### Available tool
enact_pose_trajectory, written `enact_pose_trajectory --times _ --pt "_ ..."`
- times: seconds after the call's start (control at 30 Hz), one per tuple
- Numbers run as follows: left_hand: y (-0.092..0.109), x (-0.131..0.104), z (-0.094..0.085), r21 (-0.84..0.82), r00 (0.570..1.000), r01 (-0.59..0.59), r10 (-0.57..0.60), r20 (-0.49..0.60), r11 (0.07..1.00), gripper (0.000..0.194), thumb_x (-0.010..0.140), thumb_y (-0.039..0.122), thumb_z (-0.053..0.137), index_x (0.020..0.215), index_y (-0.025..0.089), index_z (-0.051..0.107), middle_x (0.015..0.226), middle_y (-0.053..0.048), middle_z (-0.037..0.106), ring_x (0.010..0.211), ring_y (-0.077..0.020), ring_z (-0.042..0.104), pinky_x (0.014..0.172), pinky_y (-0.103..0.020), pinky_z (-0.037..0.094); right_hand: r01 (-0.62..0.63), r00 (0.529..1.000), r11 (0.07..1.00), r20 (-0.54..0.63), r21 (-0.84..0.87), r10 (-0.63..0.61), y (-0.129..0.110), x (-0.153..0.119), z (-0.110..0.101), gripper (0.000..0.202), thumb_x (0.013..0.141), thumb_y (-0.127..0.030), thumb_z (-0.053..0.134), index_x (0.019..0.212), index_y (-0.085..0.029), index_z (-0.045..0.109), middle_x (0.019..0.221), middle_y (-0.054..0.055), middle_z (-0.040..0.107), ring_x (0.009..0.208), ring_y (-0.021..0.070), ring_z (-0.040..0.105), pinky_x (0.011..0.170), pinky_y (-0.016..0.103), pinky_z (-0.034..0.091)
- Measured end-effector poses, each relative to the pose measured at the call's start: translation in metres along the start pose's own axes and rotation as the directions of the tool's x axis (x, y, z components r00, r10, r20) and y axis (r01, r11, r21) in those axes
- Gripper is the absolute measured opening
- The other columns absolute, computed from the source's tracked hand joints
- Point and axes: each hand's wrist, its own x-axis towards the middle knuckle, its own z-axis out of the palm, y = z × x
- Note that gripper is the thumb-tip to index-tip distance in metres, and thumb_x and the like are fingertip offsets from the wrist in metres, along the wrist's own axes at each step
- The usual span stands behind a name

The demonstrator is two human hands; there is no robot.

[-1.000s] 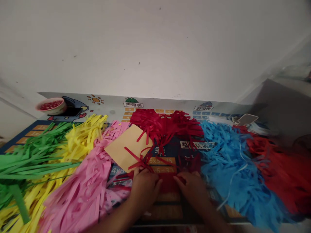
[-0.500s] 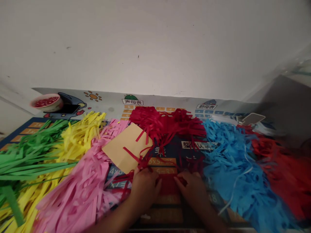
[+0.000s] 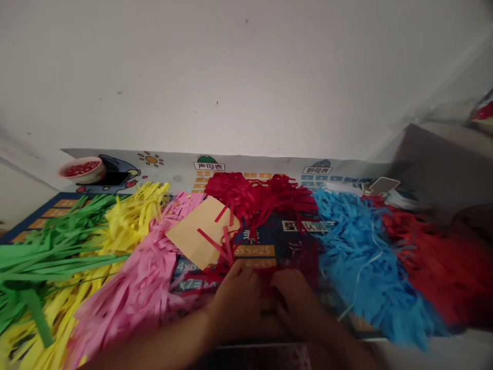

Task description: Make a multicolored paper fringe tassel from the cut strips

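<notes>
Red strip: btwn my hands, low ctr, nr front edge of mat; runs crosswise, middle bit showing, ends hidden under fingers.
L hand: fingers curled in, gripping L end of strip; thumb hard to see.
R hand: likewise bent, gripping R end; some blur, fingertips partly hidden.
Loose red ends: just beyond L hand, a few lying across card.
Card: tan, flat, set cornerwise; overlaps pink edge.
Red pile: beyond hands, toward back of mat, fringed.
Pink fringe: L of L hand, slanting down to front.
Yellow fringe: next L, alongside pink.
Green fringe: far L, some strands over yellow.
Blue fringe: R of R hand, w/ white string across it.
Far red fringe: R of blue, touching.
Bowl: back L, red bits inside.
Tag: pale, back R, behind far red fringe.
</notes>
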Motion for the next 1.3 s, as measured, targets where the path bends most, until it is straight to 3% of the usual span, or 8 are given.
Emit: enact_pose_trajectory --times 0.23,0.4,0.5,0.57,0.67,0.8,1.03,1.3 --pt "0.001 -0.008 0.013 -0.039 0.989 0.131 -0.133 -0.061 0.991 0.023 0.086 0.034 0.056 0.096 0.016 0.067 0.093 -0.007 0.067 0.094 -0.0257 0.053 0.103 -0.053 0.019 -0.024 0.994 1.000 0.108 0.006 0.024 0.030 0.007 -0.019 0.043 0.059 -0.008 0.049 0.100 -0.018 0.058 0.106 0.008 0.060 0.100 0.0238 0.053 0.090 0.041 0.034" --pt "-0.008 -0.010 0.026 -0.105 0.959 0.175 -0.193 -0.206 0.979 0.013 0.082 0.030 0.062 0.090 0.021 0.067 0.092 -0.004 0.069 0.092 -0.0244 0.054 0.105 -0.058 0.012 -0.122 0.989 0.965 0.054 -0.234 0.138 0.054 0.005 -0.042 0.061 0.065 -0.017 0.055 0.126 -0.015 0.056 0.121 0.015 0.057 0.110 0.0310 0.051 0.093 0.047 0.033" --pt "-0.008 -0.010 0.027 -0.110 0.950 0.167 -0.190 -0.249 0.980 0.011 0.079 0.030 0.065 0.087 0.022 0.067 0.088 -0.002 0.070 0.091 -0.0244 0.055 0.105 -0.059 0.013 -0.181 0.983 0.922 -0.099 -0.342 0.156 0.043 0.001 -0.055 0.062 0.066 -0.017 0.055 0.128 -0.016 0.055 0.131 0.016 0.052 0.118 0.0346 0.046 0.095 0.051 0.030" --pt "-0.007 -0.009 0.026 -0.115 0.947 0.158 -0.183 -0.264 0.981 0.011 0.078 0.030 0.067 0.086 0.022 0.067 0.086 -0.002 0.070 0.091 -0.0247 0.055 0.104 -0.059 0.015 -0.045 0.998 0.953 -0.055 -0.298 0.030 0.025 0.001 -0.049 0.063 0.066 -0.013 0.056 0.129 -0.022 0.053 0.138 0.010 0.049 0.122 0.0310 0.043 0.100 0.048 0.026" --pt "-0.007 -0.009 0.026 -0.149 0.941 0.160 -0.197 -0.275 0.976 0.012 0.076 0.030 0.069 0.085 0.022 0.068 0.085 -0.001 0.070 0.091 -0.0247 0.055 0.103 -0.059 0.018 0.111 0.994 0.979 0.020 -0.168 -0.109 0.009 0.002 -0.020 0.047 0.074 -0.011 0.059 0.120 -0.022 0.058 0.123 0.005 0.062 0.108 0.0230 0.054 0.097 0.041 0.028" --pt "-0.014 -0.013 0.025 -0.270 0.918 0.172 -0.254 -0.305 0.947 0.005 0.079 0.025 0.068 0.084 0.025 0.069 0.085 0.002 0.071 0.091 -0.0227 0.056 0.102 -0.056 0.020 0.048 0.994 0.989 -0.091 -0.139 -0.061 0.027 0.005 0.009 0.012 0.087 -0.015 0.061 0.091 -0.024 0.069 0.087 0.000 0.070 0.081 0.0180 0.059 0.080 0.036 0.031" --pt "-0.026 -0.008 0.013 -0.416 0.888 0.293 -0.406 -0.215 0.861 0.025 0.090 0.022 0.054 0.070 0.022 0.068 0.074 -0.001 0.067 0.084 -0.0201 0.055 0.093 -0.047 0.031 -0.211 0.976 0.973 0.044 -0.090 0.215 0.046 0.021 -0.006 0.018 0.091 -0.025 0.062 0.074 -0.020 0.065 0.077 0.000 0.067 0.077 0.0179 0.060 0.074 0.033 0.028" --pt "-0.026 0.001 0.013 -0.345 0.881 0.377 -0.448 -0.153 0.859 0.021 0.086 0.023 0.057 0.067 0.019 0.066 0.076 -0.004 0.065 0.086 -0.0234 0.055 0.087 -0.047 0.034 -0.287 0.956 0.953 0.037 -0.102 0.292 0.048 0.032 0.001 0.022 0.087 -0.029 0.065 0.068 -0.018 0.061 0.070 -0.001 0.066 0.069 0.0170 0.060 0.071 0.032 0.028"
